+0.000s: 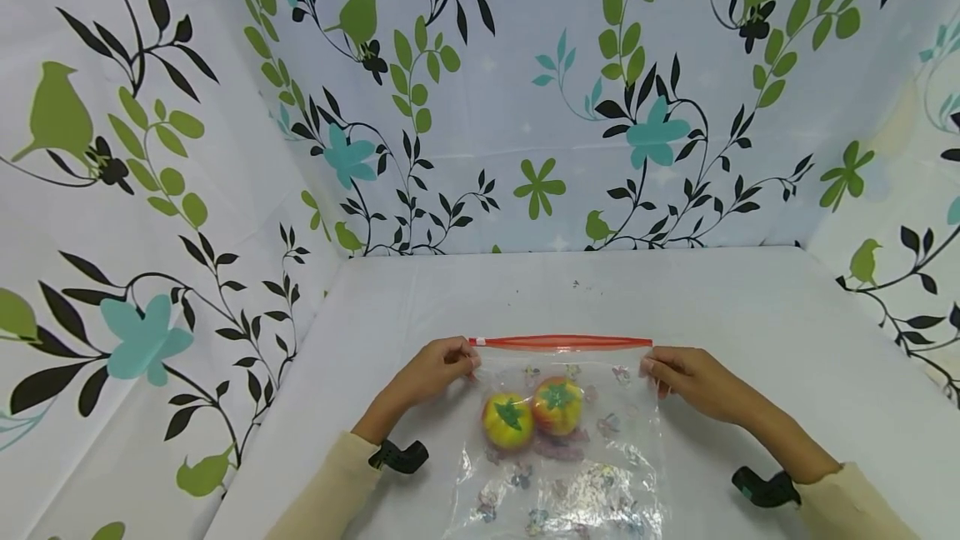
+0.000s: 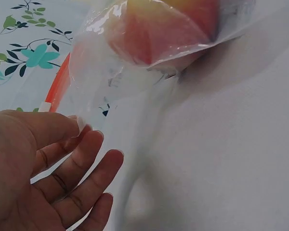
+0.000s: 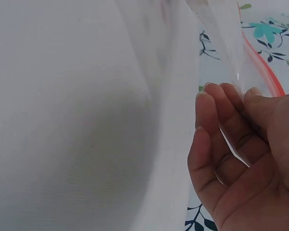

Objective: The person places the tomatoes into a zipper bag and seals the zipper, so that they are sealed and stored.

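A clear zip bag (image 1: pixel 577 482) with a red zip strip (image 1: pixel 562 342) along its far edge is held at both top corners. Two red-and-yellow fruits with green tops, one fruit (image 1: pixel 507 422) left and another fruit (image 1: pixel 557 406) right, show inside it. My left hand (image 1: pixel 438 369) pinches the left corner beside the white slider (image 2: pixel 45 107), between thumb and forefinger. The right corner is pinched by my right hand (image 1: pixel 693 382), thumb against fingers. In the left wrist view a fruit (image 2: pixel 168 29) bulges through the plastic.
The bag is over a white table (image 1: pixel 375 307). Patterned cloth (image 1: pixel 480 107) with leaves, birds and flowers stands behind and at both sides. Dark wrist cameras (image 1: pixel 765 487) sit on both forearms. Small dark specks (image 1: pixel 576 283) dot the far tabletop.
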Tool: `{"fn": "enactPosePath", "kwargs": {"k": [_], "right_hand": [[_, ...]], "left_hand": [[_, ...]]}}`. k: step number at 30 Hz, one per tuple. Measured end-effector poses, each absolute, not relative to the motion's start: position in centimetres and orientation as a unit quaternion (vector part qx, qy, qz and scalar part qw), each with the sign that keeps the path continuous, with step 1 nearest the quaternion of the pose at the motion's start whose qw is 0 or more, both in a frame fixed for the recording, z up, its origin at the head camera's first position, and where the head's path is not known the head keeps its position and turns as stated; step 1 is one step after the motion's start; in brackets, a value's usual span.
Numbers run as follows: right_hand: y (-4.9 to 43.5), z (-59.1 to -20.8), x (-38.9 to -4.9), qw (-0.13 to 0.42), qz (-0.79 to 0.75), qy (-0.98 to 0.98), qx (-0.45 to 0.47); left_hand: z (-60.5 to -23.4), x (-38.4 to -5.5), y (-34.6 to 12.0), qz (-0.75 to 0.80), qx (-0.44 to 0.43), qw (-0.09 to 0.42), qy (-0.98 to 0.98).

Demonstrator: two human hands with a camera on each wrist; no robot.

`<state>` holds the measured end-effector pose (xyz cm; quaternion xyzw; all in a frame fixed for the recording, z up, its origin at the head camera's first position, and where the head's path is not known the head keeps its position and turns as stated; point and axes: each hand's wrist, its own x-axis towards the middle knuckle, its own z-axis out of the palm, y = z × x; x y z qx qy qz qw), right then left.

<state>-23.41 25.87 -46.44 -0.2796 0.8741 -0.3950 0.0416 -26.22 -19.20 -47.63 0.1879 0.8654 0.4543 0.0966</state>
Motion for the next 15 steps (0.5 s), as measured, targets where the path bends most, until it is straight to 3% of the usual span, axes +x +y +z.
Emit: {"fn": "enactPosePath", "kwargs": {"k": [7, 15], "right_hand": [[25.6, -45.9, -24.2, 0.059, -0.378, 0.879, -0.285], [25.1, -44.9, -25.1, 0.051, -0.329, 0.907, -0.257]], "left_hand": [[-46.2, -26.8, -19.1, 0.408, 0.172, 0.053, 0.895], [-45.2, -26.8, -18.9, 0.399, 0.202, 0.043, 0.893]]}}
